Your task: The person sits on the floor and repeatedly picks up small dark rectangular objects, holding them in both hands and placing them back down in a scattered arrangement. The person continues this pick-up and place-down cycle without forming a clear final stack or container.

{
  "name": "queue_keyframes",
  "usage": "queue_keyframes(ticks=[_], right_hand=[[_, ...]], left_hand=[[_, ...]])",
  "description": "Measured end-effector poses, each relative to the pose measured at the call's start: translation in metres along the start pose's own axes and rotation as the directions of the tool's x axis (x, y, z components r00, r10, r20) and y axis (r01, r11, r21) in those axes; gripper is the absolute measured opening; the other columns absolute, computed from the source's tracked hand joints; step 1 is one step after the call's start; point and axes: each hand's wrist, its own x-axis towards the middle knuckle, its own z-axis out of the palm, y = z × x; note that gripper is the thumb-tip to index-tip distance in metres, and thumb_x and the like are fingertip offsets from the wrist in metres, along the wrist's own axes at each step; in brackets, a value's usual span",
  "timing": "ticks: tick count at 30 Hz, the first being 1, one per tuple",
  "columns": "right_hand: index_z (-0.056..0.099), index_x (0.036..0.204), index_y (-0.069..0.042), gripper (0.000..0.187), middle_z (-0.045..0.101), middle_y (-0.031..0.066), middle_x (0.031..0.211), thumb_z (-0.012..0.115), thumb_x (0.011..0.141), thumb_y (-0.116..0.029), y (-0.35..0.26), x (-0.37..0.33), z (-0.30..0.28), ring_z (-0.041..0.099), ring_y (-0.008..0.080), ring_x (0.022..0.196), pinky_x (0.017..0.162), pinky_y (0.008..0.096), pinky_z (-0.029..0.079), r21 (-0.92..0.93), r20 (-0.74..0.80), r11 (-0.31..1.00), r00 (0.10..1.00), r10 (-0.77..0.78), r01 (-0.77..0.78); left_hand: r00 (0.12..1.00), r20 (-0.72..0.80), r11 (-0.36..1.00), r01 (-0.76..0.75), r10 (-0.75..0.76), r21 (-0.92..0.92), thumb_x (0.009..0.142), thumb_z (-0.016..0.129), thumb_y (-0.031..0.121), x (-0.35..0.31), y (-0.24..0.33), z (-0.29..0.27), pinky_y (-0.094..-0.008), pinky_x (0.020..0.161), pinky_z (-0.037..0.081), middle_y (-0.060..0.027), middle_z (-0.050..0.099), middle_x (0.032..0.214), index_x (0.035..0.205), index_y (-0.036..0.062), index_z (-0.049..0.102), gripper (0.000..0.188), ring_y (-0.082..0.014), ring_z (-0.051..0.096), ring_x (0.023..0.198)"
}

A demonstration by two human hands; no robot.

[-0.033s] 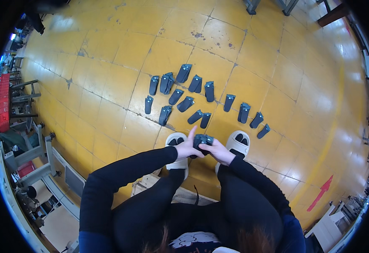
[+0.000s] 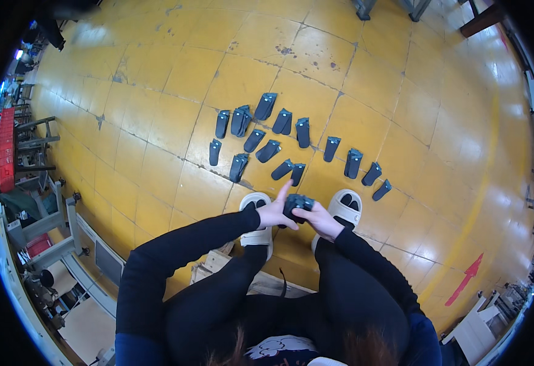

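Note:
A bundle of dark pieces (image 2: 300, 203) with teal ends is held between my knees, above the floor; its exact kind cannot be made out. My right hand (image 2: 320, 219) grips it from the right, thumb across the near side. At its left side is my left hand (image 2: 273, 213), index finger stretched forward and thumb spread apart; whether it touches the bundle is unclear. Ahead on the floor lie similar long, dark pieces with teal ends, single or in small piles, such as a pile (image 2: 241, 121), another pile (image 2: 353, 163) and a single piece (image 2: 381, 190).
Yellow floor tiles (image 2: 157, 122) surround the piles. My feet, in pale sandals (image 2: 345, 207), stand just behind them. A wooden pallet (image 2: 267, 283) is beneath my legs. To the left are a red crate (image 2: 5, 149) and metal-framed equipment (image 2: 66, 244); a red arrow (image 2: 464, 279) marks the right floor.
Both hands and the bundle have shifted slightly to the right. My left index finger and thumb have moved a little with them. The floor piles look the same.

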Motion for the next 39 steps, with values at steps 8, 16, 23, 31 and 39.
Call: queue_keyframes(ticks=[8, 16, 23, 31, 39], right_hand=[[0.058, 0.111, -0.003, 0.026, 0.062, 0.0005, 0.101, 0.062, 0.09, -0.018, 0.045, -0.04, -0.083, 0.057, 0.0095, 0.091, 0.085, 0.0251, 0.044, -0.116, -0.43, 0.989, 0.893, -0.134, 0.093], [0.062, 0.106, 0.003, 0.032, 0.066, 0.0066, 0.094, 0.069, 0.085, -0.02, 0.065, -0.037, -0.074, 0.061, 0.0127, 0.086, 0.081, 0.0283, 0.047, -0.353, -0.546, 0.919, 0.76, -0.352, 0.172], [0.062, 0.105, 0.003, 0.03, 0.066, 0.0048, 0.093, 0.068, 0.086, -0.02, 0.056, -0.042, -0.072, 0.06, 0.0114, 0.086, 0.08, 0.0277, 0.048, -0.35, -0.549, 0.922, 0.762, -0.343, 0.163], [0.059, 0.108, 0.001, 0.027, 0.064, 0.0037, 0.099, 0.066, 0.088, -0.016, 0.059, -0.042, -0.077, 0.058, 0.0118, 0.091, 0.084, 0.0269, 0.046, -0.338, -0.518, 0.928, 0.792, -0.322, 0.156], [0.059, 0.106, 0.0, 0.025, 0.064, 0.0034, 0.098, 0.065, 0.088, -0.015, 0.061, -0.038, -0.073, 0.058, 0.0114, 0.09, 0.083, 0.0265, 0.046, -0.344, -0.527, 0.921, 0.773, -0.353, 0.186]], left_hand=[[0.612, -0.412, 0.447, 0.105, 0.675, 0.888, 0.082, 0.058, 0.009, 0.076, 0.001, -0.133, -0.0413, 0.083, 0.051, -0.02, 0.062, 0.103, 0.105, -0.0005, 0.059, 0.025, -0.0339, 0.062, 0.096], [0.488, -0.622, 0.475, 0.403, 0.612, 0.783, 0.082, 0.069, 0.024, 0.098, -0.003, -0.155, -0.0455, 0.072, 0.053, -0.0198, 0.059, 0.093, 0.092, -0.0002, 0.06, 0.028, -0.0386, 0.063, 0.084], [0.412, -0.609, 0.596, 0.179, 0.677, 0.783, 0.08, 0.071, 0.024, 0.083, -0.004, -0.166, -0.041, 0.072, 0.051, -0.0194, 0.064, 0.082, 0.09, -0.0014, 0.07, 0.028, -0.0347, 0.064, 0.079], [0.423, -0.716, 0.746, 0.127, 0.555, 0.653, 0.079, 0.073, 0.023, 0.088, -0.005, -0.164, -0.0364, 0.071, 0.051, -0.018, 0.066, 0.084, 0.097, -0.0017, 0.07, 0.031, -0.0293, 0.065, 0.077], [0.376, -0.762, 0.798, 0.087, 0.528, 0.596, 0.071, 0.079, 0.021, 0.096, -0.02, -0.18, -0.0349, 0.069, 0.053, -0.0147, 0.066, 0.082, 0.092, -0.001, 0.07, 0.032, -0.0263, 0.066, 0.072]])
